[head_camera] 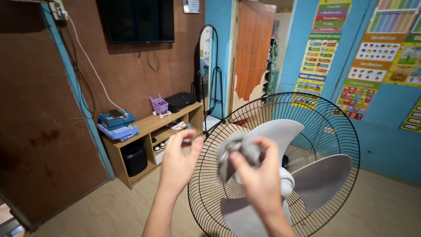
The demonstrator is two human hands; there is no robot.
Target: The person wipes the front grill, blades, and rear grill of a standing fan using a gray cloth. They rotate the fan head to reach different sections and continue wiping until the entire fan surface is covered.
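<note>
Blue-walled room; one fan (307,175), three blades. Right hand (258,180) fingers grip one grey cloth (239,153); left hand (177,162) open, empty.

**Room Furnishings Behind the Work**

A wooden shelf unit (151,131) is set against the brown wall. Blue boxes (116,125) are stacked at its left end, a small purple toy cart (159,105) near the middle, a black printer (180,101) at the right end. A wall-mounted television (138,19) is hung above. A standing mirror (207,74) is placed beside the doorway, and colourful charts (372,57) are fixed to the blue wall.
</note>
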